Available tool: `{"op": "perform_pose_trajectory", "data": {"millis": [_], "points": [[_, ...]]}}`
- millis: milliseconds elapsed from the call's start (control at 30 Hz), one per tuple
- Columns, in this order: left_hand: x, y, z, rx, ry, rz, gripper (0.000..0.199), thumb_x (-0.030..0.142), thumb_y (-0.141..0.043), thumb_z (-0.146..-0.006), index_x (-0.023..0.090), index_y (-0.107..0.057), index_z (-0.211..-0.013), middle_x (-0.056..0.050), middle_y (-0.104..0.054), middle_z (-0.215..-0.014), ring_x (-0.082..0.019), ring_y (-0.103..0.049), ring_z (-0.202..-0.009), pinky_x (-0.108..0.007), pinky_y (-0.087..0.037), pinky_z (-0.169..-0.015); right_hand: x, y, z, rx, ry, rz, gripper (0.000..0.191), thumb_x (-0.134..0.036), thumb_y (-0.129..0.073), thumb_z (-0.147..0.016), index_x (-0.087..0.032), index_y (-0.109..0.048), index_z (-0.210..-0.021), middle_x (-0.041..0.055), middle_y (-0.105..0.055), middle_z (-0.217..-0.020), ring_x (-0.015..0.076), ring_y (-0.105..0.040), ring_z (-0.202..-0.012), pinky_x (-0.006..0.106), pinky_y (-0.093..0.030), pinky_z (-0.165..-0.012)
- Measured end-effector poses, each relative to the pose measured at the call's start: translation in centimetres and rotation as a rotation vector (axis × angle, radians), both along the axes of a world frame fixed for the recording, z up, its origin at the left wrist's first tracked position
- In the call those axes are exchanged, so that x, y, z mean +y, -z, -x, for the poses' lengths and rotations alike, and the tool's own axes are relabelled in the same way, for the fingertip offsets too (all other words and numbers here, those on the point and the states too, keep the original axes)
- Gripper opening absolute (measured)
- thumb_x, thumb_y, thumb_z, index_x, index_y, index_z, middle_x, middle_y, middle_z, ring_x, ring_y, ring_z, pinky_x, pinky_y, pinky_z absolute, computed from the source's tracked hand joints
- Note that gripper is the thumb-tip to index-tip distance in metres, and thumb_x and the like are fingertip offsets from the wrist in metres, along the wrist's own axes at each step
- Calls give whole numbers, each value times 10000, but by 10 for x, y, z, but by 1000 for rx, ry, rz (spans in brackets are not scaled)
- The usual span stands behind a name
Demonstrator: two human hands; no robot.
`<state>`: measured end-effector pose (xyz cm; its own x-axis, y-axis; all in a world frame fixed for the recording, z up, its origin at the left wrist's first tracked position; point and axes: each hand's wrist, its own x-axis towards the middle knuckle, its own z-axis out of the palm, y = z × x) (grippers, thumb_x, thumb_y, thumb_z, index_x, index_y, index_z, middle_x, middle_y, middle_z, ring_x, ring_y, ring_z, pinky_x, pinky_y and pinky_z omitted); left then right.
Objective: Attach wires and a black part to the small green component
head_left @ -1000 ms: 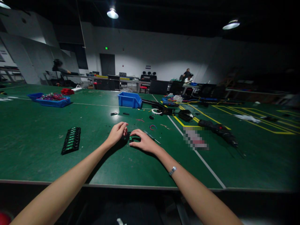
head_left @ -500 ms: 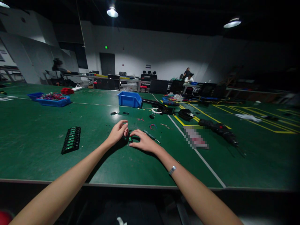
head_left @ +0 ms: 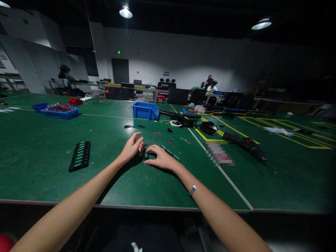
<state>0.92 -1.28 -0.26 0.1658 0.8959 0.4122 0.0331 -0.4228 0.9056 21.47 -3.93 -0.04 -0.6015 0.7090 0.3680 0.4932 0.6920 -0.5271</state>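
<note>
Between the thumb and fingers of my right hand (head_left: 160, 158) is a small black and green piece (head_left: 146, 156), low over the green table (head_left: 118, 189). My left hand (head_left: 132, 147) is just left of it, fingers bent and apart, with nothing visible in them. A screwdriver (head_left: 169, 152) with a green handle lies behind my right hand. To the left, a row of several black and green pieces (head_left: 80, 156) lies side by side on the table.
An empty-looking blue bin (head_left: 145, 111) stands beyond my hands. Farther left, a blue tray (head_left: 61, 113) holds coloured wires. Black tools (head_left: 246, 147), loose wires (head_left: 171, 141) and a pixelated patch lie to the right. People sit at far tables.
</note>
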Motion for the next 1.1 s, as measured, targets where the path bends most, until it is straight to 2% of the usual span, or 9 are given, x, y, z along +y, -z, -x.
{"op": "perform_pose_trajectory", "data": {"millis": [300, 433, 533, 633, 700, 767, 900, 1100], "points": [[-1, -2, 0, 10, 8, -4, 527, 492, -539, -922, 152, -474, -1320, -5, -626, -726, -104, -577, -545, -231, -469, -560, 0, 1, 0, -7, 0, 13, 486, -437, -792, -746, -214, -654, -1156, 87, -608, -1188, 240, -582, -1114, 410, -433, -1011], [-2, -2, 0, 16, -5, -5, 519, 490, -536, -922, 152, -481, -1311, -10, -631, -737, -105, -573, -549, -234, -467, -566, -5, -9, 0, 67, 10, 2, 469, -424, -764, -775, -213, -648, -1177, 91, -612, -1185, 226, -600, -1080, 384, -464, -979], [-3, -2, 1, 29, -27, -14, 489, 482, -541, -919, 152, -507, -1278, -8, -630, -725, -108, -566, -546, -232, -450, -553, -6, -22, -3, 214, 88, -80, 294, -382, -677, -856, -207, -670, -1092, 80, -646, -1122, 214, -614, -1050, 366, -473, -958], [-4, -4, 2, 73, -54, -43, 360, 468, -539, -920, 152, -591, -1084, -7, -619, -693, -115, -561, -553, -234, -439, -555, 0, -29, -10, 356, 214, -113, 244, -381, -562, -930, -195, -667, -1049, 78, -674, -1036, 199, -638, -942, 325, -507, -842], [-5, -4, 3, 113, -73, -73, 322, 465, -513, -933, 157, -600, -907, -11, -606, -675, -120, -559, -564, -240, -439, -567, 7, -28, -17, 376, 309, -142, 249, -385, -530, -945, -189, -675, -996, 75, -683, -983, 198, -635, -891, 318, -497, -815], [-4, -4, 4, 148, -90, -81, 360, 479, -477, -947, 164, -580, -808, -16, -602, -663, -128, -558, -572, -245, -439, -571, 13, -24, -24, 335, 378, -170, 265, -387, -530, -942, -182, -677, -862, 75, -673, -905, 200, -621, -832, 316, -478, -771], [-1, -1, 4, 172, -110, -33, 423, 533, -444, -949, 166, -586, -795, -28, -620, -669, -140, -560, -569, -247, -428, -540, 19, -17, -30, 321, 414, -198, 313, -393, -516, -952, -180, -662, -775, 70, -658, -872, 196, -615, -819, 311, -452, -768], [-2, 0, 4, 198, -90, -36, 467, 558, -446, -941, 156, -606, -767, -22, -602, -629, -142, -545, -550, -250, -409, -536, 19, -21, -34, 319, 472, -162, 472, -475, -430, -982, -183, -637, -674, 66, -657, -794, 189, -608, -749, 298, -427, -703]]}}
